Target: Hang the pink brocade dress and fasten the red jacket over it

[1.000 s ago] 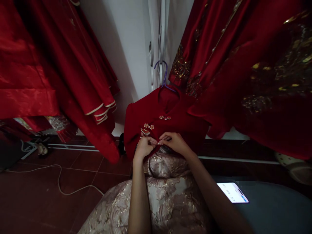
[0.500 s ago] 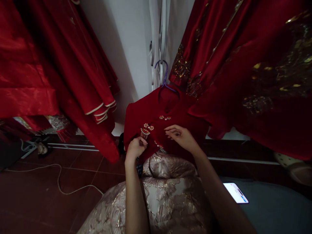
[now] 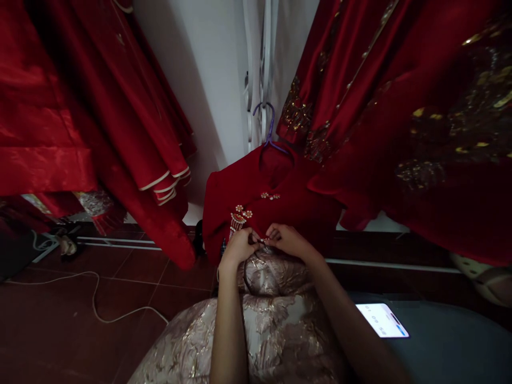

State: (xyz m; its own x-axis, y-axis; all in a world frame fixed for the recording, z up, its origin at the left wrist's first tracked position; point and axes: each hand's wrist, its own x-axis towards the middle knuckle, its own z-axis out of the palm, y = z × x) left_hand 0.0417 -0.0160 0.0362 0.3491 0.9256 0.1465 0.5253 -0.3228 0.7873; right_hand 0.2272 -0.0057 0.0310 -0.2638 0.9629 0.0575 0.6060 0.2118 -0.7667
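Note:
A small red jacket [image 3: 276,197] hangs on a purple hanger [image 3: 269,125] in front of me, with pearl knot buttons [image 3: 270,196] and a tasselled brooch [image 3: 239,217] on its front. My left hand [image 3: 238,248] and my right hand [image 3: 288,241] meet at its lower front edge. Both pinch a small beaded fastening [image 3: 263,241] between their fingertips. Below them lies a pale gold brocade skirt [image 3: 264,325].
Red satin garments [image 3: 100,117] hang at the left, and gold-embroidered red garments [image 3: 408,117] at the right. A lit phone [image 3: 382,320] lies on a grey surface [image 3: 452,341] at the right. A white cable [image 3: 94,301] runs over the dark tiled floor.
Half a second ago my hands were apart, the left at the brooch and the right open over the jacket front. Now both have come back together, pinching at the lower front edge.

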